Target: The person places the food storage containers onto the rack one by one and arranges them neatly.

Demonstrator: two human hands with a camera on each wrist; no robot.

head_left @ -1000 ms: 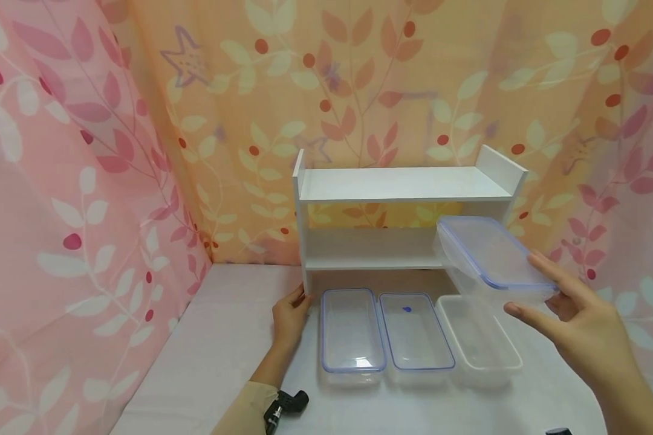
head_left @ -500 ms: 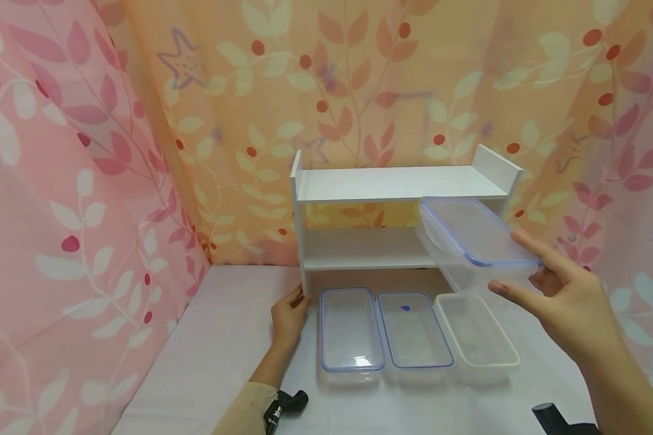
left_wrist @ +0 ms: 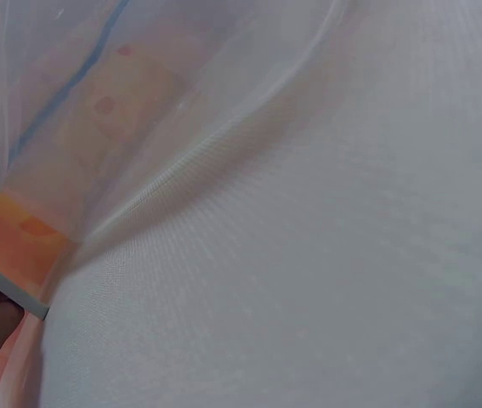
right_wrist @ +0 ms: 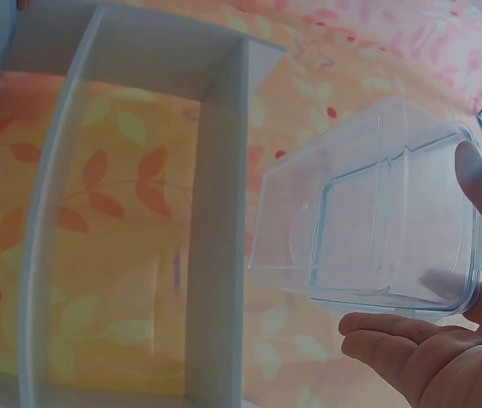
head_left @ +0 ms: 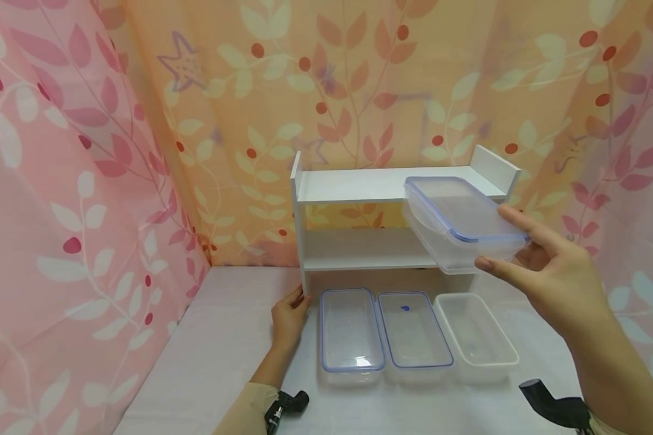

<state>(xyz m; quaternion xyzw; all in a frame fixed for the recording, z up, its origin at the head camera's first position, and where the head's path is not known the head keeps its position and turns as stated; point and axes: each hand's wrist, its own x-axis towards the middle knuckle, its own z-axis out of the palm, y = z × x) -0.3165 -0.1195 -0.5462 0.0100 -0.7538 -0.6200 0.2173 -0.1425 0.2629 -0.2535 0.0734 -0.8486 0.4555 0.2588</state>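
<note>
My right hand (head_left: 555, 272) grips the near right end of a clear plastic food container (head_left: 462, 211) with a blue-rimmed lid, thumb on one side and fingers on the other. The container hangs in the air, tilted, in front of the right part of a white two-tier shelf (head_left: 370, 249). In the right wrist view the same container (right_wrist: 368, 221) stands apart from the shelf (right_wrist: 223, 212). At the shelf's lower left, my left hand (head_left: 289, 317) holds the foot of the side panel between thumb and fingers; the left wrist view shows the panel edge (left_wrist: 7, 285) there.
Before the shelf, on the white-covered table (head_left: 239, 302), lie two blue-rimmed lidded containers, a left one (head_left: 352, 329) and a middle one (head_left: 416, 332). Right of them sits a container without a blue rim (head_left: 476, 332). Patterned curtains (head_left: 239, 121) hang behind and at the sides.
My right hand has raised the container and carried it leftward, from low at the shelf's right side to near its upper board. The left hand stays at the panel.
</note>
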